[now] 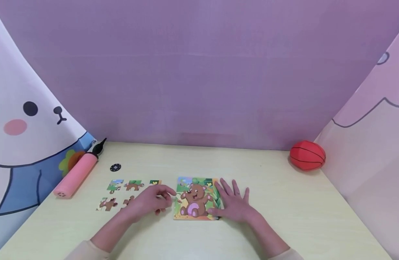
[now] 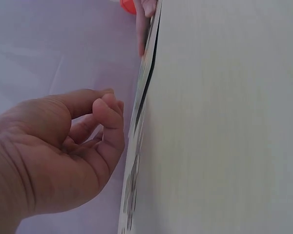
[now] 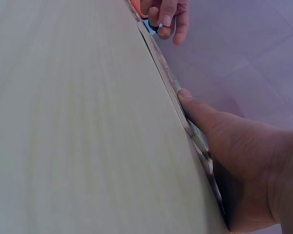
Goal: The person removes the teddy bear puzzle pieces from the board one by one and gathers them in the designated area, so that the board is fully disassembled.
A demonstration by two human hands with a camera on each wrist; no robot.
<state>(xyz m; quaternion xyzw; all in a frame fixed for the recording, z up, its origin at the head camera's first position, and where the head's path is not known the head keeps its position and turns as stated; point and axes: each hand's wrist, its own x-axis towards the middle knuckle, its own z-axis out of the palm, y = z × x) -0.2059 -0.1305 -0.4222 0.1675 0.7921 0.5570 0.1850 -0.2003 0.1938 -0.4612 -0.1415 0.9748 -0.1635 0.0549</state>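
A square picture board (image 1: 194, 200) with a brown bear on it lies on the table. My right hand (image 1: 235, 206) rests on its right side, fingers spread, thumb on the bear picture. Just off the board's left edge is my left hand (image 1: 150, 200), fingers loosely bent with nothing between them. In the left wrist view the left hand (image 2: 78, 146) shows thumb and fingertips close together above the table. Several loose jigsaw pieces lie left of the board, among them a bear-ear piece (image 1: 133, 185) and a lower-left piece (image 1: 106, 204); my left hand partly hides others.
A pink hand pump (image 1: 77, 176) with a black nozzle lies along the table's left side. A round black disc (image 1: 115, 167) sits behind the pieces. At the back right corner is a red ball (image 1: 307, 155) with black lines. A purple cloth (image 1: 199, 79) hangs behind the table.
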